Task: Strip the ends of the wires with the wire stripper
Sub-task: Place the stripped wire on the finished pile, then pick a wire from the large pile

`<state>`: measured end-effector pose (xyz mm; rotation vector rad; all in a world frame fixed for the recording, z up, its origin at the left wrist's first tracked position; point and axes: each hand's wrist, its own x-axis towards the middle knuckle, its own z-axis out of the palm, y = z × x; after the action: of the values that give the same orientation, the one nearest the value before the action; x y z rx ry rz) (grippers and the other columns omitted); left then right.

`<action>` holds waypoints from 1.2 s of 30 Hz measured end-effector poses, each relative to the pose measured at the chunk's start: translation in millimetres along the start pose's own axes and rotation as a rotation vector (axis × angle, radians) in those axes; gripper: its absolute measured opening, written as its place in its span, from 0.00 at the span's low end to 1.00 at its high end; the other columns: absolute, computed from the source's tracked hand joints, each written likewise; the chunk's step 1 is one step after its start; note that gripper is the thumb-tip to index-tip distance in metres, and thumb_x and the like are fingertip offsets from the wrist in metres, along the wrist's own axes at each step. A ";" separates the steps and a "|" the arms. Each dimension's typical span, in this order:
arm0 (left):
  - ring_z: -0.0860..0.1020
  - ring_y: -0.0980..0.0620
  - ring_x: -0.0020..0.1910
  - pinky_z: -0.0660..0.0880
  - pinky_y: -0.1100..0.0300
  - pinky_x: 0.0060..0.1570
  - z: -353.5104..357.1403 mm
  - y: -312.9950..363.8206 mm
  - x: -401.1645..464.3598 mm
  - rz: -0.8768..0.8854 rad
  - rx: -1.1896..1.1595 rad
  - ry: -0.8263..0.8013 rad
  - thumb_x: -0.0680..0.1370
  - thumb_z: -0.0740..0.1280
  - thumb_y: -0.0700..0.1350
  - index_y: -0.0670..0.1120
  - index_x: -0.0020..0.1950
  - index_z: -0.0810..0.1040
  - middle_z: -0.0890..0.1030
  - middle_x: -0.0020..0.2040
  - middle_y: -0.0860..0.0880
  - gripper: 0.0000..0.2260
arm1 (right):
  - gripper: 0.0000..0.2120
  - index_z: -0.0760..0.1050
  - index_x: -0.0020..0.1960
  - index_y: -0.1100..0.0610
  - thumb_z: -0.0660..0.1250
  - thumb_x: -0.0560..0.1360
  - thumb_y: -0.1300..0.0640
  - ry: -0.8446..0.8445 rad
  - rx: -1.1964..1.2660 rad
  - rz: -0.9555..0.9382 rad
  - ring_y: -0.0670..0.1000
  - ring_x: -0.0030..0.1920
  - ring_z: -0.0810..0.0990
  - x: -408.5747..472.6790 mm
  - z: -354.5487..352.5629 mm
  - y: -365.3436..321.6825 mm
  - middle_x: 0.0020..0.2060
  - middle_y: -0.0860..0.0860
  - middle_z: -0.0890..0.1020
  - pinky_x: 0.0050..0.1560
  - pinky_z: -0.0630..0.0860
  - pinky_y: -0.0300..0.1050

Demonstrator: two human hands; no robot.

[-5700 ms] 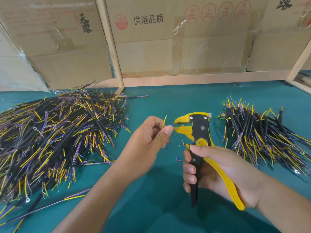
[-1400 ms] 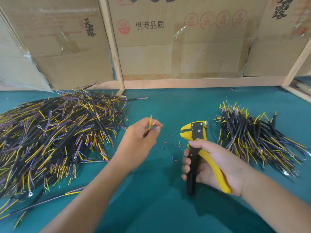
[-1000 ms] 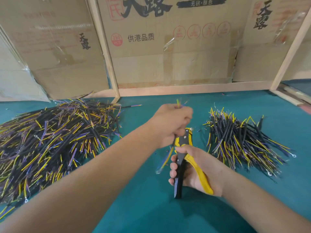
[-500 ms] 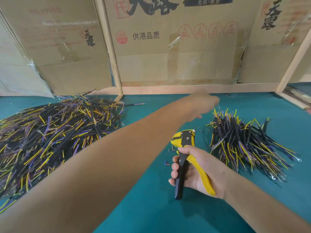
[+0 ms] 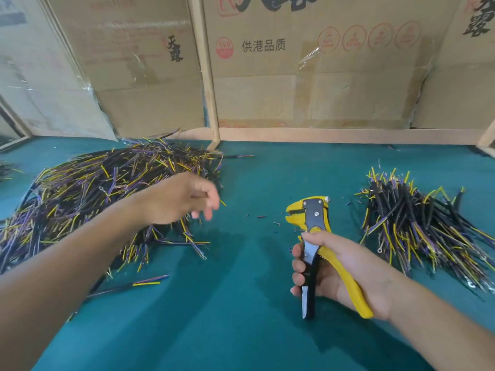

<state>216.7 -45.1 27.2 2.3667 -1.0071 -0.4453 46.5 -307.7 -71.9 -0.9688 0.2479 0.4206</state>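
Teal cloth is covering the counter (image 5: 241,330), with taped cardboard boxes (image 5: 308,84) standing along its far edge behind a wooden frame (image 5: 206,76).

Head view: the left hand (image 5: 179,199) is now hovering over the near right edge of the big wire pile (image 5: 101,199) on the left side of the counter, whereas half a second ago it was stretched across to the smaller wire pile (image 5: 417,231) on the right side. Its grip is motion-blurred, the fingers hanging loosely curled with nothing visibly held in them.

The right hand (image 5: 340,269) is gripping the yellow and black wire stripper (image 5: 313,242) as before, fingers wrapped round both handles, the tool standing nearly upright near the middle of the counter with its yellow head pointing toward the far edge and its mouth facing left. Small bits of cut insulation (image 5: 267,220) are lying on the cloth just left of the stripper's head. A single loose wire (image 5: 134,283) is lying toward the near left, apart from the big pile.
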 end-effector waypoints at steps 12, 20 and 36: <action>0.75 0.48 0.39 0.69 0.61 0.37 17.9 0.8 -69.0 -0.422 0.881 -0.469 0.69 0.70 0.51 0.46 0.48 0.80 0.81 0.43 0.51 0.12 | 0.19 0.82 0.42 0.61 0.82 0.62 0.48 -0.001 0.016 0.038 0.59 0.35 0.78 -0.9 -1.1 -1.2 0.36 0.58 0.78 0.45 0.80 0.59; 0.74 0.57 0.35 0.72 0.60 0.39 8.1 9.1 -51.9 -0.122 0.482 -0.198 0.75 0.68 0.45 0.51 0.41 0.74 0.78 0.38 0.56 0.04 | 0.21 0.82 0.40 0.62 0.83 0.58 0.48 0.020 0.035 0.047 0.59 0.33 0.78 -1.2 2.9 -1.2 0.35 0.58 0.77 0.43 0.80 0.58; 0.74 0.54 0.27 0.72 0.64 0.27 85.4 58.4 34.1 0.087 -1.142 0.328 0.81 0.64 0.36 0.43 0.48 0.73 0.83 0.38 0.46 0.03 | 0.19 0.83 0.46 0.63 0.81 0.65 0.49 -0.019 0.065 0.090 0.60 0.35 0.79 6.4 -7.7 2.6 0.35 0.58 0.78 0.47 0.80 0.60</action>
<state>165.3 -133.2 -11.1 1.2952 -0.4695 -0.4162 50.9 -311.4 -80.5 -0.8920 0.2866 0.5007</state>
